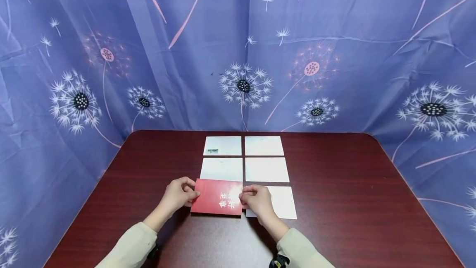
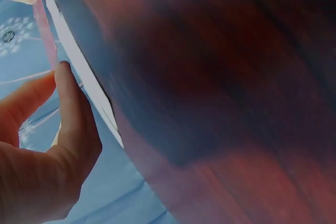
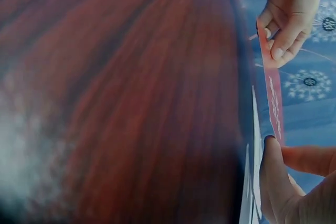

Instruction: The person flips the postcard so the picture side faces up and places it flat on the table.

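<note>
A red card (image 1: 213, 197) with white Chinese characters at its right end is held level between both hands, a little above the table. My left hand (image 1: 180, 193) pinches its left edge between thumb and fingers. At the opposite edge, my right hand (image 1: 258, 202) pinches it the same way. In the left wrist view the red card (image 2: 45, 30) appears edge-on, apart from the white cards beneath. The right wrist view also shows the card (image 3: 274, 98) raised, a hand at each end. It covers part of a white card (image 1: 222, 168).
Several white cards lie in two columns on the dark red wooden table (image 1: 334, 185): a top left one (image 1: 227, 144) with a small picture, a top right one (image 1: 264, 146), a middle right one (image 1: 266, 170) and a front right one (image 1: 284, 204). A blue dandelion curtain (image 1: 193, 73) hangs behind.
</note>
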{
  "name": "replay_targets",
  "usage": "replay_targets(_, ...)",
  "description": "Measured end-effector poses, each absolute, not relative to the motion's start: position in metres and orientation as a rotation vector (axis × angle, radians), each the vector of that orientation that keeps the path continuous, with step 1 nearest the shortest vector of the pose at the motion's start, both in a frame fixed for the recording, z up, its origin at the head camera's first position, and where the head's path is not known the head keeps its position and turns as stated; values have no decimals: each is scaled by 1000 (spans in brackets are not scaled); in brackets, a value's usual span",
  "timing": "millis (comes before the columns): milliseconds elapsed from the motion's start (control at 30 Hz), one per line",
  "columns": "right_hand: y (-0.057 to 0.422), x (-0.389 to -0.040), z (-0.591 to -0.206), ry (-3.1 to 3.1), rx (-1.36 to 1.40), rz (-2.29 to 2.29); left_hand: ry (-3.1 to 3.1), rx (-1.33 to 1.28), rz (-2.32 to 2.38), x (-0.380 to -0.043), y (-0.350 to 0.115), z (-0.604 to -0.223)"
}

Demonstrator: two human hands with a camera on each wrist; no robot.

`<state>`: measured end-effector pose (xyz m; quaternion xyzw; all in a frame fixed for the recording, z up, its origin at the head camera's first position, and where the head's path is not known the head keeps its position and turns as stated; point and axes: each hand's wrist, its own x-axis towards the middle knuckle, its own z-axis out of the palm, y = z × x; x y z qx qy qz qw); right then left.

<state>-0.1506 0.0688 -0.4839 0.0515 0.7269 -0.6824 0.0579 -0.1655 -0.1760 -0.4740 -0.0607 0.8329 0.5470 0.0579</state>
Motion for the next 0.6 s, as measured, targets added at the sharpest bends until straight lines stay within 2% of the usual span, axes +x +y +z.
replay_targets(600,62,-155,-491,2312,70,-1941,2526,-209,1571,-170,-176,-488)
